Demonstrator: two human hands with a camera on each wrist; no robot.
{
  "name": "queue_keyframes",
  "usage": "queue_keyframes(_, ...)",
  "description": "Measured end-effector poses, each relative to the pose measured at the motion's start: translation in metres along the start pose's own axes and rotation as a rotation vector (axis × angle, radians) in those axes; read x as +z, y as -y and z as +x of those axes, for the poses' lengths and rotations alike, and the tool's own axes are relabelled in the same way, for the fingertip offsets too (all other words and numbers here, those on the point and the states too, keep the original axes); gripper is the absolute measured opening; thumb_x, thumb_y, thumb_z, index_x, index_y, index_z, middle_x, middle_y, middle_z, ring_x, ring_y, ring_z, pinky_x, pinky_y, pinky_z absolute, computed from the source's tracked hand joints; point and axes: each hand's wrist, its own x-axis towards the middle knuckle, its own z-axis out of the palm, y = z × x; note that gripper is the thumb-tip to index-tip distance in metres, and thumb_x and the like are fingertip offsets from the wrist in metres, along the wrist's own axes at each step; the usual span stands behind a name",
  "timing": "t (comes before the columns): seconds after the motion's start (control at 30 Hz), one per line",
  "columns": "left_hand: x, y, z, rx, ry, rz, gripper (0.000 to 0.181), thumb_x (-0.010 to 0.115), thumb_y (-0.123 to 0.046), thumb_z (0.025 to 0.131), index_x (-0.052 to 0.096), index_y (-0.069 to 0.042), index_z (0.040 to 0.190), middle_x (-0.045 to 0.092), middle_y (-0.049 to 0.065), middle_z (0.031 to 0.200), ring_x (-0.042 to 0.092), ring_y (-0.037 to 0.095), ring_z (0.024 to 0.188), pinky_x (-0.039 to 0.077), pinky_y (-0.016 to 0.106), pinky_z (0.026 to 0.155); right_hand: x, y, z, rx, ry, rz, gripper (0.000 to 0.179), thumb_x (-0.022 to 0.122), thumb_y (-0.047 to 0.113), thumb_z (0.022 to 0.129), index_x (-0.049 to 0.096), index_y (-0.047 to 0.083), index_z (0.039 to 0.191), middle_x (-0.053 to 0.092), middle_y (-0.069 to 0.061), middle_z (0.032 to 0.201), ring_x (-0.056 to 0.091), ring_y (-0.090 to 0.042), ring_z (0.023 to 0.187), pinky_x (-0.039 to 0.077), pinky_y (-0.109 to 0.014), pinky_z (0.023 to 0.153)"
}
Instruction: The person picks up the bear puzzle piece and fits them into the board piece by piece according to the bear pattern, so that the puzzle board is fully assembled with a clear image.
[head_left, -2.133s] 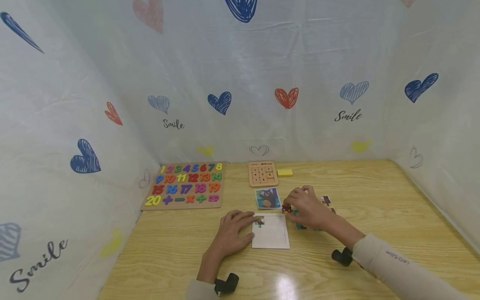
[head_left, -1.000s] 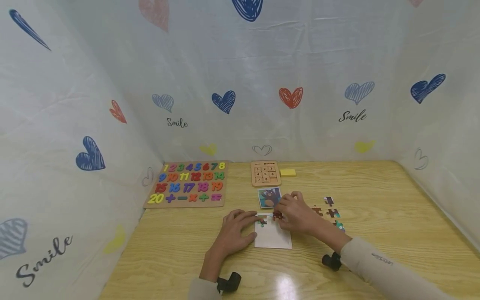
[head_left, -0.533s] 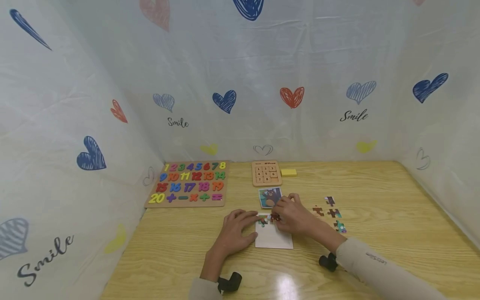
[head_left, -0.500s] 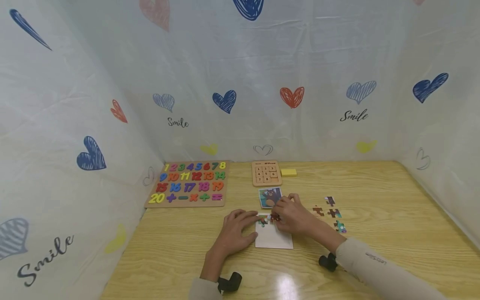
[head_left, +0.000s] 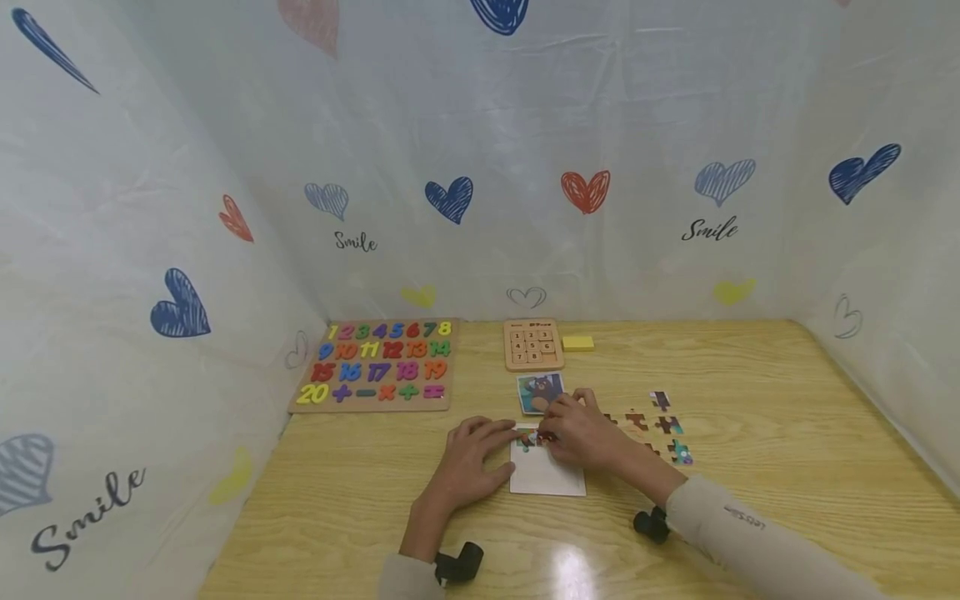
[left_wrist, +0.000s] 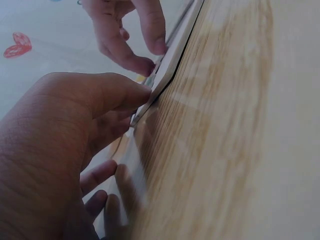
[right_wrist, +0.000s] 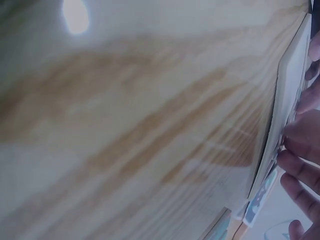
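Note:
A white puzzle tray [head_left: 546, 479] lies flat on the table, one colourful jigsaw piece [head_left: 527, 438] sitting in its far left corner. My left hand [head_left: 468, 467] rests along the tray's left side, fingertips over the corner and thumb at the edge; the left wrist view shows the thumb against the tray rim [left_wrist: 172, 62]. With fingertips and thumb, my right hand [head_left: 588, 433] pinches a dark red-brown jigsaw piece [head_left: 545, 437] at the tray's far edge, right beside the first piece. Those fingers partly cover it. The right wrist view catches only fingers [right_wrist: 302, 165] beside the tray.
Several loose jigsaw pieces [head_left: 668, 425] lie right of the tray, some partly behind the right arm. Beyond the tray is a bear picture card [head_left: 538, 392], then a wooden number slide puzzle [head_left: 533, 345] and a yellow block [head_left: 577, 343]. A number board [head_left: 375, 367] lies far left.
My right hand has carried the red-brown piece leftward from beside the tray onto its far edge, next to the first piece, with small shifts lately. My left hand has kept its place.

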Motion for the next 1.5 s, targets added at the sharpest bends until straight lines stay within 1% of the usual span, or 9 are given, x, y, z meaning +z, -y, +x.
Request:
queue_keyframes(0.23,0.0,0.001,-0.001,0.021,-0.015,-0.001,0.046,0.066,-0.032,0.092,0.063,-0.028,0.138,0.053,-0.008,0.146,0.039,0.027,0.134,0.028,0.059,0.107,-0.003,0.004,0.0,0.023,0.01,0.001,0.013,0.082,0.02,0.083,0.079,0.017,0.095,0.067,0.002,0.101,0.057,-0.02,0.102,0.038,-0.054,0.09)
queue_keyframes(0.57,0.0,0.001,0.0,-0.014,0.01,0.0,0.046,0.064,-0.035,0.093,0.061,-0.031,0.139,0.051,-0.011,0.147,0.037,0.024,0.136,0.025,0.056,0.11,-0.007,0.009,0.002,0.046,0.055,-0.002,0.011,0.081,0.018,0.084,0.081,0.016,0.095,0.066,0.003,0.095,0.056,-0.018,0.096,0.038,-0.052,0.089)
queue_keyframes(0.8,0.002,0.001,0.001,-0.009,0.007,-0.014,0.046,0.064,-0.035,0.094,0.061,-0.031,0.139,0.05,-0.011,0.148,0.037,0.024,0.136,0.025,0.057,0.11,-0.005,0.01,0.003,0.027,0.009,0.003,0.005,0.082,0.019,0.084,0.08,0.014,0.085,0.061,0.003,0.097,0.058,-0.019,0.092,0.039,-0.053,0.089)
queue_keyframes(0.87,0.002,-0.001,0.002,-0.005,0.006,-0.014,0.046,0.064,-0.035,0.093,0.061,-0.031,0.139,0.049,-0.012,0.149,0.037,0.024,0.136,0.025,0.058,0.11,-0.004,0.01,0.003,0.024,-0.003,0.02,0.007,0.082,0.019,0.084,0.08,0.013,0.084,0.061,0.002,0.102,0.058,-0.019,0.091,0.038,-0.053,0.088)
queue_keyframes(0.93,0.004,-0.003,0.002,-0.003,-0.001,0.02,0.047,0.063,-0.037,0.093,0.06,-0.032,0.139,0.047,-0.013,0.149,0.037,0.025,0.136,0.025,0.058,0.109,-0.003,0.01,0.003,0.031,-0.003,0.03,0.007,0.081,0.019,0.084,0.08,0.012,0.085,0.062,0.001,0.104,0.059,-0.02,0.092,0.038,-0.053,0.088)
queue_keyframes(1.1,0.014,-0.018,0.004,-0.002,-0.051,0.189,0.046,0.058,-0.05,0.093,0.061,-0.034,0.136,0.054,-0.014,0.141,0.038,0.028,0.134,0.021,0.059,0.107,-0.007,0.007,-0.003,0.066,0.032,0.086,0.009,0.078,0.012,0.086,0.08,0.014,0.094,0.07,0.001,0.103,0.062,-0.022,0.098,0.037,-0.055,0.087)
queue_keyframes(1.17,0.017,-0.024,0.005,-0.011,-0.07,0.222,0.047,0.056,-0.053,0.093,0.062,-0.032,0.135,0.057,-0.012,0.136,0.04,0.027,0.133,0.021,0.058,0.106,-0.011,0.005,-0.007,0.08,0.053,0.12,0.012,0.074,0.008,0.089,0.079,0.014,0.099,0.071,0.001,0.103,0.062,-0.022,0.1,0.036,-0.055,0.086)
queue_keyframes(1.33,0.018,-0.03,0.006,-0.043,-0.055,0.199,0.049,0.052,-0.056,0.096,0.059,-0.033,0.138,0.056,-0.008,0.137,0.042,0.027,0.13,0.024,0.059,0.105,-0.022,-0.004,-0.019,0.154,0.076,0.198,0.02,0.07,0.006,0.09,0.075,0.011,0.109,0.071,-0.003,0.113,0.06,-0.027,0.111,0.036,-0.058,0.089)
queue_keyframes(1.5,0.018,-0.03,0.007,-0.068,-0.018,0.164,0.05,0.046,-0.06,0.098,0.056,-0.038,0.142,0.053,-0.008,0.14,0.039,0.028,0.133,0.023,0.061,0.106,-0.032,-0.018,-0.032,0.231,0.05,0.225,0.02,0.069,0.007,0.091,0.074,0.01,0.111,0.07,-0.004,0.114,0.059,-0.028,0.115,0.035,-0.058,0.092)
